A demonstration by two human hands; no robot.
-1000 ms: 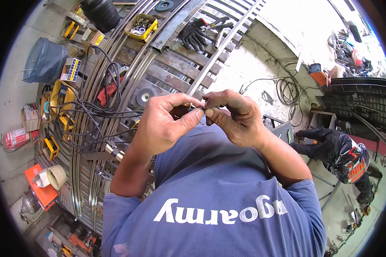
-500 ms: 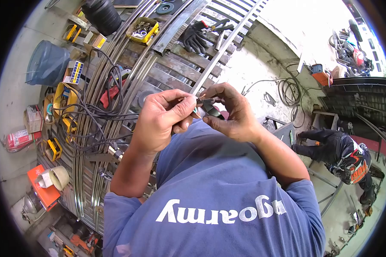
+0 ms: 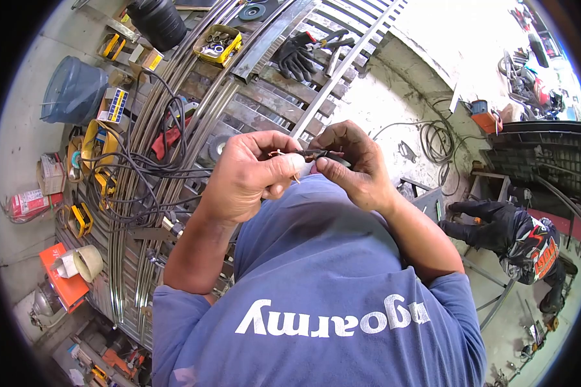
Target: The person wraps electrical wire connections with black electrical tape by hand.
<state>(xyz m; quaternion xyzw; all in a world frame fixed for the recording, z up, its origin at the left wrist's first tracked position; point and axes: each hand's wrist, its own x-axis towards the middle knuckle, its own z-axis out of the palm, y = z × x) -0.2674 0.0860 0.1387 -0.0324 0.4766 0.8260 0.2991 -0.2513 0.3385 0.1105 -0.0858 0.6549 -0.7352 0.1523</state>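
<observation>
Both hands are raised in front of my chest and pinch a thin dark electrical wire between them. My left hand is closed on it, thumb laid over curled fingers. Coppery bare strands poke out by this hand's fingertips. My right hand is closed too, thumb and fingers gripping the wire's other side, with a dark strip beside the thumb. The fingers hide most of what they hold.
A slatted metal bench carries long rods, a yellow tray of metal rings, black gloves and tangled black cable. Coiled cable lies on the floor at right. Another person crouches at far right.
My right hand has turned slightly and its thumb has shifted on the dark piece. More wire and bare copper now show between the hands.
</observation>
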